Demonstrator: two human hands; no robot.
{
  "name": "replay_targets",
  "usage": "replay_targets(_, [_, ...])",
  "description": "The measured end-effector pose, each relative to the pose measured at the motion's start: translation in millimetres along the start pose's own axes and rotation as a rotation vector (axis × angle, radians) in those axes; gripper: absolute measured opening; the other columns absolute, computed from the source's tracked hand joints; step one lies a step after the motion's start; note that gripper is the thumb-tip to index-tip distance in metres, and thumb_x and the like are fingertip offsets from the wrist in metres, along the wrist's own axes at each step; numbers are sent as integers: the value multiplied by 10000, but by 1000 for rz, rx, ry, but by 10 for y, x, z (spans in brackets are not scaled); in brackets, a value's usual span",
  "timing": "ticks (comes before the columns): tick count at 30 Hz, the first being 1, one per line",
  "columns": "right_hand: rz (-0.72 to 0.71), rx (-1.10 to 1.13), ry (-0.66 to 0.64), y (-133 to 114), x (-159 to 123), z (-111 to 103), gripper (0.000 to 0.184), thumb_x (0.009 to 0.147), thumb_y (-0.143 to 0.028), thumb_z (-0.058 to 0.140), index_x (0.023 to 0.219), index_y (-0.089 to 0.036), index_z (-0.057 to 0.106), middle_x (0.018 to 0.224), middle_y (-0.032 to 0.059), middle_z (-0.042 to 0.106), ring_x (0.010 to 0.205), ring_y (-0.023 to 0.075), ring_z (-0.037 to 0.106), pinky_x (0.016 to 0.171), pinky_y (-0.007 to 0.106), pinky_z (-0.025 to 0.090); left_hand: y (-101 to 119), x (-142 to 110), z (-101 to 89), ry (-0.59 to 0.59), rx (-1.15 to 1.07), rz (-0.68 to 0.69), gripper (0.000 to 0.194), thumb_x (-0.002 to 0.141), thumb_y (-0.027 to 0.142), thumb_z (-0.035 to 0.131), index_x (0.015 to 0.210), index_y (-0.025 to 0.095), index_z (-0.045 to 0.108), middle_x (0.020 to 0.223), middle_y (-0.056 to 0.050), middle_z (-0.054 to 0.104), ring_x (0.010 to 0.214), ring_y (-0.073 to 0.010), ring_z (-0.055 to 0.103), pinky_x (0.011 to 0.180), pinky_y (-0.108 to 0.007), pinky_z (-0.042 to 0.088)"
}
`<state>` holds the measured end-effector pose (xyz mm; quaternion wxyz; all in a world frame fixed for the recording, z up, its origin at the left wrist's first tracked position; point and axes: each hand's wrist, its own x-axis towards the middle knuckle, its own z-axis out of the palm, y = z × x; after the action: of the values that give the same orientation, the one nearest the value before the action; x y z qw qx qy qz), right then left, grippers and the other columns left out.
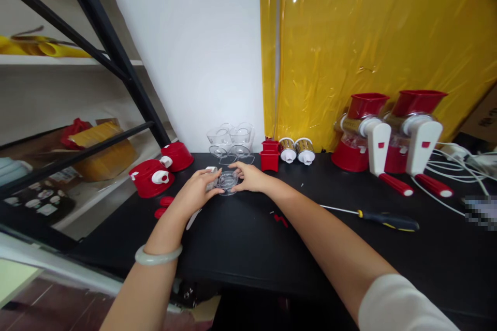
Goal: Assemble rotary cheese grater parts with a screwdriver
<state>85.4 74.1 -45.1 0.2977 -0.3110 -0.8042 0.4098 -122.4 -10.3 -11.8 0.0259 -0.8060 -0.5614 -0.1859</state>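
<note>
Both my hands meet over a small clear plastic part (pixel 227 181) lying on the black table (pixel 248 238). My left hand (pixel 198 190) curls its fingers around the part's left side, next to a small white piece (pixel 212 169). My right hand (pixel 250 177) grips the part's right and top edge. A pale bangle (pixel 157 257) sits on my left wrist. Just behind the hands stand two clear plastic housings (pixel 231 142).
Two red bases (pixel 152 178) sit at the left, a red block (pixel 269 155) and two drum blades (pixel 297 150) behind. Two assembled red-and-white grinders (pixel 388 137) stand at the right near white cables (pixel 458 165). A screwdriver (pixel 384 219) lies right of my arm.
</note>
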Motion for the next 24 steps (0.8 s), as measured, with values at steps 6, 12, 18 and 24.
replay_targets(6, [2,-3,-12,-4,-7,-10,863,501,-210,874,1287,-172,521,1030,54,594,982,185,628,939,352,495,-9,-7,-4,-1,-10,-2,630,785,438,701,1357,213,560,1334,-116,607,1272,-315,490,1062,-466,419])
replay_targets(12, [5,-31,1,-45,-13,8,865,512,-228,877,1294,-166,514,1046,65,608,989,192,630,934,349,493,-5,-24,-38,21,-17,-4,791,731,606,687,1395,212,514,1350,-133,585,1299,-310,461,1073,-466,402])
replay_targets(18, [-16,-99,31,-48,-7,80,858,526,-268,879,1297,-171,516,1063,76,638,993,210,643,922,365,494,-24,-18,-65,58,-30,2,838,732,642,663,1420,200,476,1304,-135,616,1271,-311,485,1057,-473,410])
replay_targets(24, [-72,-291,67,-343,-39,-186,875,489,-339,901,1265,-142,549,1114,140,660,1042,271,635,886,395,502,-31,-6,-97,162,-54,37,752,774,635,622,1378,200,514,1241,-116,653,1205,-295,545,1024,-451,441])
